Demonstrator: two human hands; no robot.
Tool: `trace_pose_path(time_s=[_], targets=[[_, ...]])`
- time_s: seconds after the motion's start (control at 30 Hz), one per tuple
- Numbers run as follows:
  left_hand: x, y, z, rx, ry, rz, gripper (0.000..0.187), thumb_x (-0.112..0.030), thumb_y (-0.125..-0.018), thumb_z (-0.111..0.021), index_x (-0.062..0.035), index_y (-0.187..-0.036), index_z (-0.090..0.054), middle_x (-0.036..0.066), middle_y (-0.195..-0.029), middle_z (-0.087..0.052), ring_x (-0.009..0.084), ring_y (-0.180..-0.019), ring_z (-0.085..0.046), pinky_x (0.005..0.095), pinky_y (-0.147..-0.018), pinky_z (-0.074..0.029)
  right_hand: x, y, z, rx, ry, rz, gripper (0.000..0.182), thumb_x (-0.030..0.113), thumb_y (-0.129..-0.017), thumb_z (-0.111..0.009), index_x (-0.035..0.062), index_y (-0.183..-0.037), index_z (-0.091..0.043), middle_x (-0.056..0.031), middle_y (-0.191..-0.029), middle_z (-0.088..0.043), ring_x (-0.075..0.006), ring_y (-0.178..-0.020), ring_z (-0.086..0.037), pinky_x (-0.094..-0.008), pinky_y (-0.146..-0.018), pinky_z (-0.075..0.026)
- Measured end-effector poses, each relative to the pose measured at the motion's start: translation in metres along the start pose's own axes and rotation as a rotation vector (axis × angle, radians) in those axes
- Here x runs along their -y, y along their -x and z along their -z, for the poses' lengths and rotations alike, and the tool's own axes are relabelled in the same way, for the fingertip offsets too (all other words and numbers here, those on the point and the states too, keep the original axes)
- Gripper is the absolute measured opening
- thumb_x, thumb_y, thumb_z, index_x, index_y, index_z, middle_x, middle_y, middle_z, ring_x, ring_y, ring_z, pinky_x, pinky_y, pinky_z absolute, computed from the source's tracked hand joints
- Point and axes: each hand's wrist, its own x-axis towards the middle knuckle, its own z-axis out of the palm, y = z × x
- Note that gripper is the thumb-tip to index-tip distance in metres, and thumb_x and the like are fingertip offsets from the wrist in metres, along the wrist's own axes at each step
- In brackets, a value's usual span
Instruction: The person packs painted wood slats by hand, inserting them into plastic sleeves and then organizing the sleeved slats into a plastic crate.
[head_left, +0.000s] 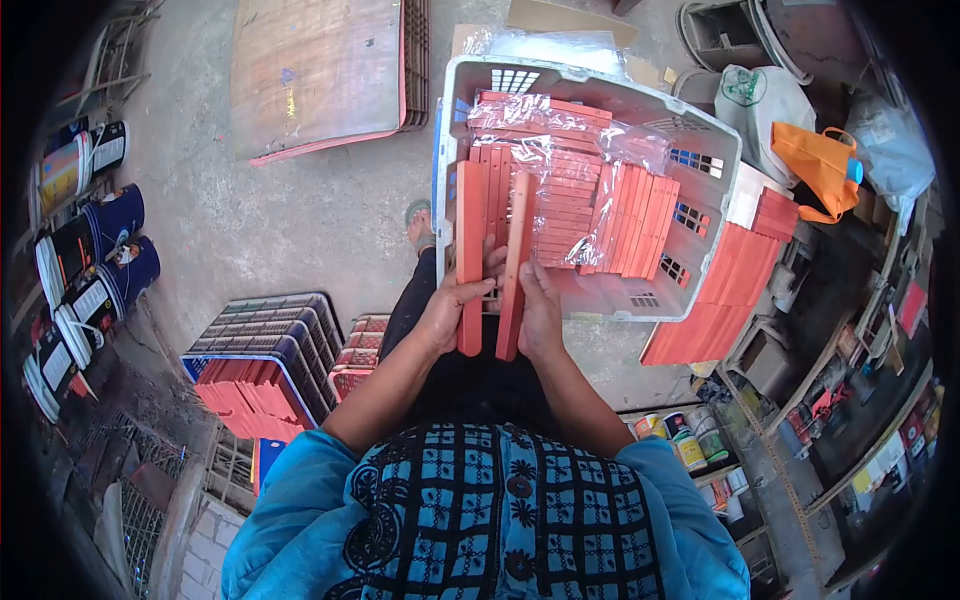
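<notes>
My left hand [447,314] is closed around a long red wooden slat [469,250], which stands nearly lengthwise in front of me. A second red slat [514,265], with small holes along its face, is gripped in my right hand [541,314]. The two slats are side by side with a narrow gap between them. Just beyond, a grey plastic crate [625,298] holds bundles of red slats [565,195], some under clear plastic wrap. The slats' upper ends overlap the crate's near left part in view. Some of my left fingers are hidden behind the slats.
Red boards [715,295] lie right of the crate. A dark crate of red pieces [250,395] stands at lower left, and a large wooden board [315,75] at upper left. Paint buckets [120,205] line the left side. An orange bag [815,165] is at right.
</notes>
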Motion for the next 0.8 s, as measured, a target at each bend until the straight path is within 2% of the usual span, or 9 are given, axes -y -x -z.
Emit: trace_pose_path(time_s=[0.03, 0.07, 0.17, 0.2, 0.3, 0.33, 0.53, 0.63, 0.8], targets=[[0.004, -0.001, -0.005, -0.009, 0.002, -0.004, 0.054, -0.015, -0.085, -0.056, -0.0028, -0.134, -0.037, 0.008, -0.115, -0.056, 0.0166, -0.102, -0.057, 0.0322, -0.091, -0.044, 0.001, 0.002, 0.003, -0.008, -0.089, 0.003, 0.036, 0.022, -0.097, -0.043, 0.0003, -0.126, -0.048, -0.0047, -0.100, -0.061, -0.0117, -0.090, -0.058, -0.0257, -0.083, -0.046], [0.015, -0.005, -0.002, -0.040, -0.152, 0.001, 0.051, -0.025, -0.091, -0.050, -0.0027, -0.134, -0.036, 0.010, -0.119, -0.054, 0.0183, -0.107, -0.054, 0.0320, -0.094, -0.042, -0.005, 0.003, -0.002, -0.010, -0.058, 0.078, 0.039, 0.022, -0.098, -0.041, 0.0002, -0.131, -0.043, -0.0085, -0.120, -0.054, -0.0138, -0.109, -0.052, -0.0280, -0.094, -0.040], [0.029, -0.014, -0.008, -0.027, 0.053, 0.031, 0.050, -0.032, -0.095, -0.043, -0.0015, -0.134, -0.036, 0.012, -0.120, -0.053, 0.0192, -0.110, -0.053, 0.0322, -0.095, -0.041, -0.010, 0.012, 0.000, -0.090, 0.016, 0.053, 0.045, 0.021, -0.099, -0.039, -0.0010, -0.137, -0.033, -0.0098, -0.138, -0.039, -0.0153, -0.125, -0.038, -0.0294, -0.105, -0.030], [0.033, -0.020, -0.010, -0.027, 0.011, -0.002, 0.052, -0.037, -0.098, -0.034, 0.0004, -0.133, -0.037, 0.014, -0.123, -0.051, 0.0213, -0.116, -0.049, 0.0329, -0.100, -0.037, -0.003, 0.014, 0.001, -0.088, 0.050, 0.000, 0.051, 0.019, -0.099, -0.038, 0.0013, -0.143, -0.020, -0.0089, -0.145, -0.029, -0.0156, -0.130, -0.031, -0.0294, -0.107, -0.024], [0.045, -0.045, 0.005, -0.056, -0.458, -0.167, 0.055, -0.039, -0.099, -0.028, 0.0022, -0.134, -0.035, 0.017, -0.130, -0.046, 0.0245, -0.122, -0.043, 0.0336, -0.105, -0.030, 0.003, 0.011, 0.008, 0.016, 0.137, 0.135, 0.054, 0.016, -0.098, -0.038, 0.0036, -0.145, -0.014, -0.0089, -0.146, -0.027, -0.0162, -0.130, -0.030, -0.0292, -0.108, -0.023], [0.044, -0.048, 0.004, -0.059, -0.803, -0.231, 0.068, -0.048, -0.097, -0.015, 0.0057, -0.136, -0.030, 0.026, -0.137, -0.036, 0.0362, -0.130, -0.032, 0.0374, -0.108, -0.024, 0.006, 0.009, 0.012, 0.013, 0.201, 0.124, 0.058, 0.012, -0.096, -0.041, 0.0056, -0.146, -0.011, -0.0088, -0.147, -0.024, -0.0162, -0.132, -0.028, -0.0292, -0.108, -0.022], [0.042, -0.080, -0.008, -0.149, -0.931, -0.275, 0.065, -0.047, -0.097, -0.021, 0.0034, -0.137, -0.029, 0.027, -0.136, -0.037, 0.0382, -0.128, -0.034, 0.0379, -0.107, -0.026, 0.011, -0.028, 0.028, 0.003, 0.334, 0.197, 0.075, -0.003, -0.082, -0.057, 0.0046, -0.145, -0.016, -0.0102, -0.142, -0.035, -0.0177, -0.127, -0.036, -0.0303, -0.104, -0.029], [0.044, -0.099, 0.001, -0.111, -1.084, -0.302, 0.056, -0.040, -0.096, -0.029, -0.0008, -0.136, -0.033, 0.026, -0.134, -0.040, 0.0388, -0.126, -0.038, 0.0389, -0.106, -0.028, -0.002, -0.059, 0.038, -0.196, 0.650, 0.391, 0.079, -0.006, -0.077, -0.059, 0.0047, -0.144, -0.018, -0.0147, -0.138, -0.040, -0.0237, -0.124, -0.043, -0.0333, -0.101, -0.035], [0.030, -0.118, 0.018, -0.226, -1.015, -0.352, 0.038, -0.021, -0.092, -0.042, -0.0021, -0.125, -0.048, 0.020, -0.118, -0.057, 0.0308, -0.111, -0.054, 0.0353, -0.096, -0.039, -0.020, -0.090, 0.051, -0.375, 1.238, 0.522, 0.076, -0.005, -0.079, -0.056, 0.0077, -0.144, -0.018, -0.0225, -0.134, -0.042, -0.0374, -0.120, -0.045, -0.0401, -0.096, -0.040]])
